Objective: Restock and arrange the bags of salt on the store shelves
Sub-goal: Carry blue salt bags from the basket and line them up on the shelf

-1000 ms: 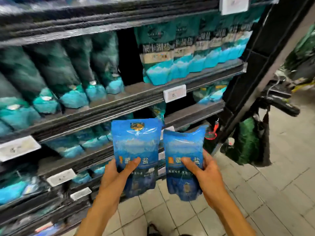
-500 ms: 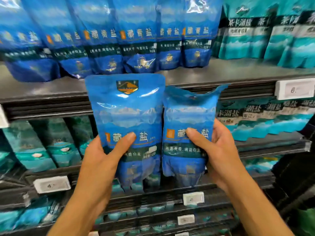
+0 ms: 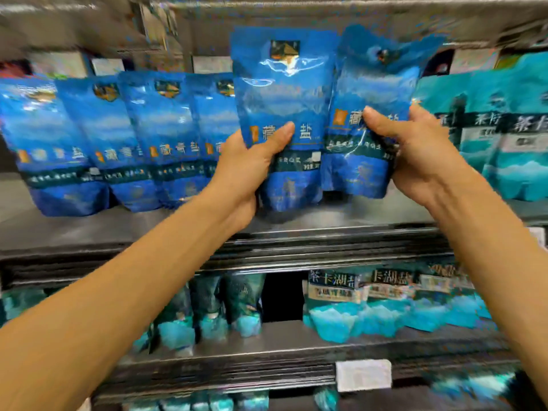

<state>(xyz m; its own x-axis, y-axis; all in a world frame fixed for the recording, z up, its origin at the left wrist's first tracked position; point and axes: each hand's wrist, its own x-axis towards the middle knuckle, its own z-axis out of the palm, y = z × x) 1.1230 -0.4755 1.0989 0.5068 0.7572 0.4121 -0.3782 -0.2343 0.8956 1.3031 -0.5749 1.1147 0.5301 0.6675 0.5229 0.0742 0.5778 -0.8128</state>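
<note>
Shelving (image 3: 296, 232) spans the view, its upper board carrying a row of blue salt bags (image 3: 124, 143) at left and teal bags (image 3: 510, 137) at right. Between them, the left hand (image 3: 246, 173) grips one blue bag (image 3: 281, 93) and the right hand (image 3: 421, 155) pinches another (image 3: 373, 84), side by side, upright just above the board.
</note>
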